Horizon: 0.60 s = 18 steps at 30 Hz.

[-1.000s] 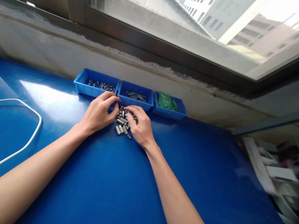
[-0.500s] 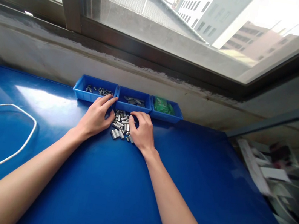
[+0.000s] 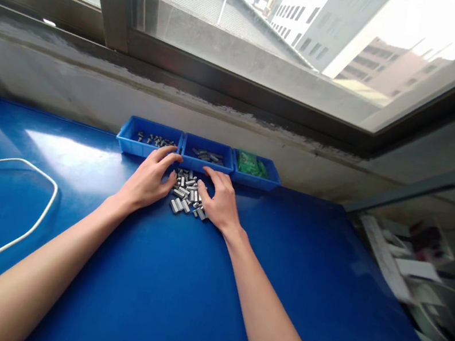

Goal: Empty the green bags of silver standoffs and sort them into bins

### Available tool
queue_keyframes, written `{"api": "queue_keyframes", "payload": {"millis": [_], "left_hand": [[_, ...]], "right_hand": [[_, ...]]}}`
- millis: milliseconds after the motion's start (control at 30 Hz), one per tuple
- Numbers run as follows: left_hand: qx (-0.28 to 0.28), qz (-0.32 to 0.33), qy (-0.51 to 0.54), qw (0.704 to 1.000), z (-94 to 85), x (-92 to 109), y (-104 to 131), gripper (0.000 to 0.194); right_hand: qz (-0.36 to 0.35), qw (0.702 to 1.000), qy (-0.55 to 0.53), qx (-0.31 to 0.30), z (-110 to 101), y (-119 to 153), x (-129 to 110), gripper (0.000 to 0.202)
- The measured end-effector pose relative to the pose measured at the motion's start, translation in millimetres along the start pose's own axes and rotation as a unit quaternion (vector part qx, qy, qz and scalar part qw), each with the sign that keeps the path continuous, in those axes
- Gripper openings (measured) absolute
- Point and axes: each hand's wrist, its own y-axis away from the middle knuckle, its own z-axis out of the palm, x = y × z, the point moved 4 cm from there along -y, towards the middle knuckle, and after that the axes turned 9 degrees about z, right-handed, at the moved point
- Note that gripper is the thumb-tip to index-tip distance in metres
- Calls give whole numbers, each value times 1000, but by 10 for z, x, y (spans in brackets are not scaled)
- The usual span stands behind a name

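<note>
A loose pile of small silvery metal standoffs [image 3: 180, 205] lies on the blue table [image 3: 172, 295], between my two hands. On the pile's left edge rests my left hand [image 3: 151, 178], fingers apart and curved, with nothing visible in its grasp. My right hand [image 3: 220, 198] cups the right side of the pile, thumb spread from the fingers; its fingertips partly cover some pieces. Just behind the hands stand three blue bins in a row. The left bin [image 3: 131, 145] contains small screws [image 3: 161, 141], the middle bin [image 3: 194, 162] holds more metal pieces [image 3: 208, 156], and the right bin [image 3: 262, 183] has green packets [image 3: 250, 164].
A white cable [image 3: 44, 209] loops over the table's left side. Behind the bins rise a wall [image 3: 299, 156] and a window frame [image 3: 233, 81]. To the right, beyond the table edge, sit blurred white items [image 3: 418, 266].
The view has shifted slightly, so the bins and pile appear a little further right. Both hands keep nearly the same pose around the pile.
</note>
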Motion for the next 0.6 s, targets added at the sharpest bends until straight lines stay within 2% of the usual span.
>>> {"api": "queue_keyframes", "payload": {"millis": [200,300,400,500,600], "left_hand": [[3,7,-8,1000,10,-2,-4,35],[24,14,-10,1000,0,11,-2,34],[47,20,-4,999,-29,26,6,30],[11,57,23,998,-33,82,5,26],[-54,101,41,993,-21,156,3,27]], "right_hand": [[-7,1000,8,-20,33,3,17,41],[-9,1000,-3,-23,16,-5,0,41],[5,999,-38,-4,-64,-23,7,30],[49,998,-44,22,-191,-30,72,19],[87,996,-18,-19,-267,-14,134,14]]}}
